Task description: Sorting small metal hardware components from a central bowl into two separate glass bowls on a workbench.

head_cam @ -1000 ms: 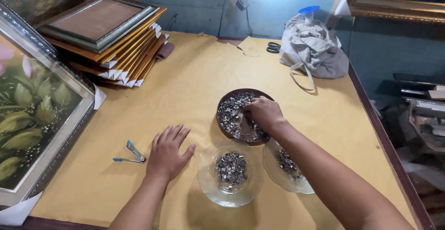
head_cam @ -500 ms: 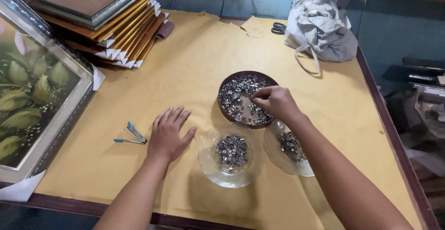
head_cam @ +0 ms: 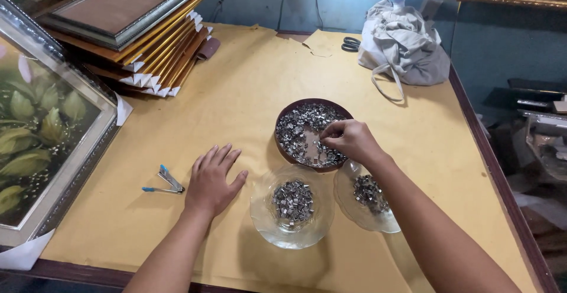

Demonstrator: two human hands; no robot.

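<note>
Since half a second ago your right hand (head_cam: 349, 140) has stayed over the brown bowl (head_cam: 313, 132), fingers pinched among its metal clips (whether they grip one, you cannot tell). Your left hand (head_cam: 211, 181) rests flat, fingers spread, on the paper-covered surface (head_cam: 236, 92), beside two glass dishes (head_cam: 292, 205). Stacked picture frames (head_cam: 133, 33) and a grey bag (head_cam: 404, 48) sit by the blue wall.

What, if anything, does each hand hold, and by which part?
The left hand holds nothing; it lies flat on the yellow paper-covered table. The right hand pinches among small metal clips in the round brown dish; any hold is hidden.
</note>
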